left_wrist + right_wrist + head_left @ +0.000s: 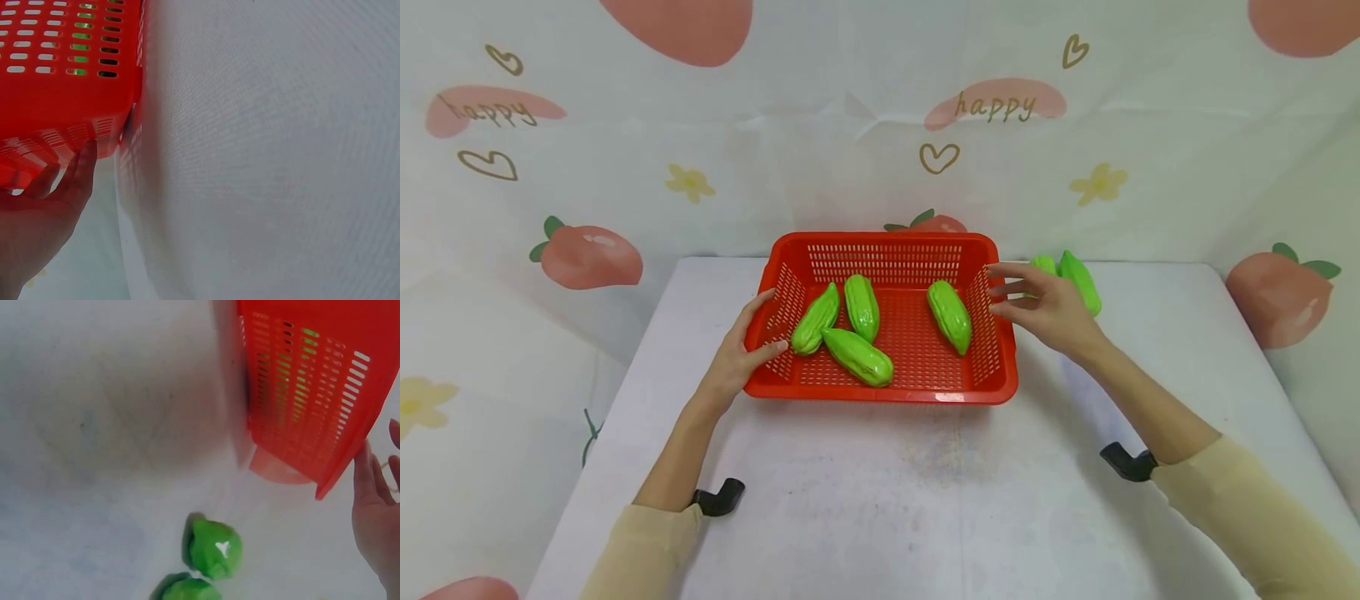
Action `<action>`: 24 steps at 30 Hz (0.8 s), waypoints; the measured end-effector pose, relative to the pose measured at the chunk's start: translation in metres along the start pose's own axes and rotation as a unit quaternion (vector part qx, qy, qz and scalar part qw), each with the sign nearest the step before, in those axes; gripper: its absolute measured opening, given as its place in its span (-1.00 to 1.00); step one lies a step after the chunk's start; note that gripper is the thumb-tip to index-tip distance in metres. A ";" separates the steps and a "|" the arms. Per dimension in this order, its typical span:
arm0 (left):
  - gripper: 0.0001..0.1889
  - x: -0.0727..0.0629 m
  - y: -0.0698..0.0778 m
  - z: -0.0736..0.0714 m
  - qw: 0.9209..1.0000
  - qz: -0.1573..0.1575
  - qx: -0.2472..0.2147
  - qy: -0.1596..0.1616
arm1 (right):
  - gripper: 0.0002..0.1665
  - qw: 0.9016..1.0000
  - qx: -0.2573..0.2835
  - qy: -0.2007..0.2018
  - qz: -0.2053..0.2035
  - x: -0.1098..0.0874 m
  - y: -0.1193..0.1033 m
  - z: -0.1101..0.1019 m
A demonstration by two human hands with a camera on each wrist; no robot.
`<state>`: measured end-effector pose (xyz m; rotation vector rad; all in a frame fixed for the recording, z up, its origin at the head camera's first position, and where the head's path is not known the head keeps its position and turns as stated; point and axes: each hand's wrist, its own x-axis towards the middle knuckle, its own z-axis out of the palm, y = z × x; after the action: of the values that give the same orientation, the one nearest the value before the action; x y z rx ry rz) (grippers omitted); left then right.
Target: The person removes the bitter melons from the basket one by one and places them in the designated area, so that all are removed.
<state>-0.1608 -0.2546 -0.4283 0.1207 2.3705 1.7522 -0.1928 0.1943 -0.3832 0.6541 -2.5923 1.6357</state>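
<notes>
A red plastic basket (pixel 880 397) with slotted walls stands on the table. Several green, ridged bitter gourds lie inside it: one gourd (pixel 950 317) is on the right, and a cluster with another gourd (pixel 859 357) is on the left. My left hand (pixel 733 362) grips the basket's left end, its thumb over the rim and its fingers against the outer wall. At the right rim is my right hand (pixel 1052 312), fingers mostly straight and spread. The right wrist view shows its thumb side close to the rim; whether it touches is hard to tell.
Two more green gourds lie on the table beyond my right hand, one gourd (pixel 1081 283) partly covered by it. A white table (pixel 880 508) carries everything. A printed cloth (pixel 820 167) hangs just behind the basket.
</notes>
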 end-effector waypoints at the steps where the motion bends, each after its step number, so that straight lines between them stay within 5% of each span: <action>1: -0.21 0.000 0.000 0.000 1.000 -0.001 0.000 0.000 | -0.41 1.000 -0.004 -0.002 0.003 0.002 0.003 0.001; 24: -0.21 -0.001 0.002 -0.001 1.000 -0.008 -0.012 -0.008 | -0.40 0.997 -0.053 -0.039 0.033 0.030 -0.017 0.040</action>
<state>-0.1604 -0.2555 -0.4261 0.1126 2.3323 1.7654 -0.2056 0.1433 -0.3797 0.6459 -2.7622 1.5043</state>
